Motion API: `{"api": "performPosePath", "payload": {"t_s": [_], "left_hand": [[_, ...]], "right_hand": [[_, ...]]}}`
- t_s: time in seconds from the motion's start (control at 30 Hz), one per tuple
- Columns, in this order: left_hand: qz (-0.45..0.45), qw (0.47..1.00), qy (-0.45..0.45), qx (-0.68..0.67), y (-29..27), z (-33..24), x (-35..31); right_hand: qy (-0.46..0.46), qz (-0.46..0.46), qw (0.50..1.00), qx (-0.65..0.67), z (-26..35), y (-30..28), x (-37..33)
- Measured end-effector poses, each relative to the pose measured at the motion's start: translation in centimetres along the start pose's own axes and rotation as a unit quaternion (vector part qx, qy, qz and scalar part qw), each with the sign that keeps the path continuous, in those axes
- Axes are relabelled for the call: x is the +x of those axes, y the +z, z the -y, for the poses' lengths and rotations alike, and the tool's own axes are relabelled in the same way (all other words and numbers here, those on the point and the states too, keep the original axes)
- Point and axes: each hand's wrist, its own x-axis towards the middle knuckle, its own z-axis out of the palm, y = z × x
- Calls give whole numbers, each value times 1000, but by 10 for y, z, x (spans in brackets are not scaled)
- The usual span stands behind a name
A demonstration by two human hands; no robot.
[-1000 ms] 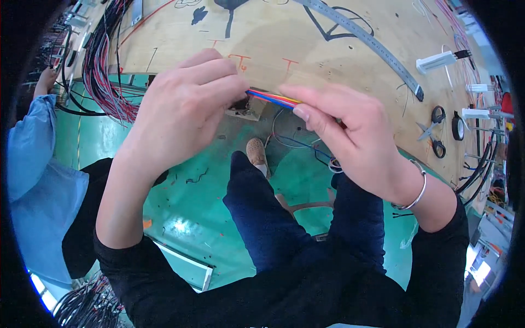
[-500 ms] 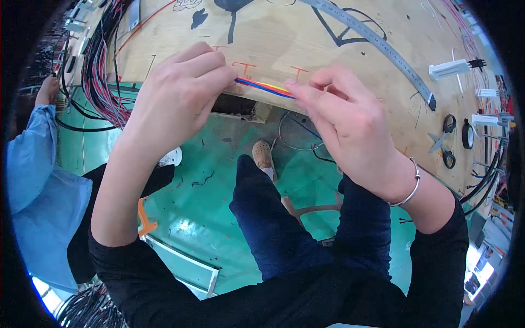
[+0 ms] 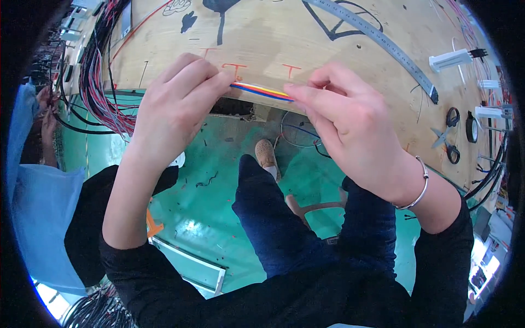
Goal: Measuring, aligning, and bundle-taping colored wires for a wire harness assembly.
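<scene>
Between my two hands runs a short, taut bundle of thin wires [image 3: 261, 92], with blue, red, yellow and white strands side by side. My left hand [image 3: 183, 101] is closed on its left end, knuckles up. The right end is pinched between thumb and fingers of my right hand [image 3: 353, 112], which has a silver bangle at the wrist. Both hands hover at the near edge of the wooden board [image 3: 257, 57]. Red T-shaped marks are drawn on the wood just beyond the wires. The wire ends inside my fingers are hidden.
A steel ruler [image 3: 377, 41] lies on the board's right half. Scissors [image 3: 448, 136] and a roll of black tape [image 3: 471, 128] rest near white fixtures [image 3: 451, 59]. Thick red and black cables [image 3: 98, 82] hang over the left edge. At far left, a co-worker in a blue sleeve [image 3: 46, 202] handles cables.
My left hand has shifted slightly down, and the wire bundle now shows a white strand on top. The view has moved a little. The co-worker's arm at left has changed position.
</scene>
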Motion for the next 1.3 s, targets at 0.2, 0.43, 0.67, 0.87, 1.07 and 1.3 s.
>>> {"api": "performPosePath", "payload": {"t_s": [0.2,0.43,0.67,0.87,1.07,1.3], "left_hand": [[-19,1000,6,13,1,-3,-1],[-12,994,42,101,5,-5,-5],[-35,998,-48,25,14,-9,-12],[-81,991,-103,-38,18,-9,-13],[-106,988,-89,-69,19,-4,-15],[-113,988,-79,-66,18,-2,-15]], "right_hand": [[8,0,999,-31,3,-2,-1],[-58,-31,992,-107,0,9,-3],[-56,-31,991,-115,4,9,-1],[-63,-31,991,-115,0,10,0],[-47,-19,993,-105,3,9,1],[-59,-27,992,-107,2,10,3]]}}
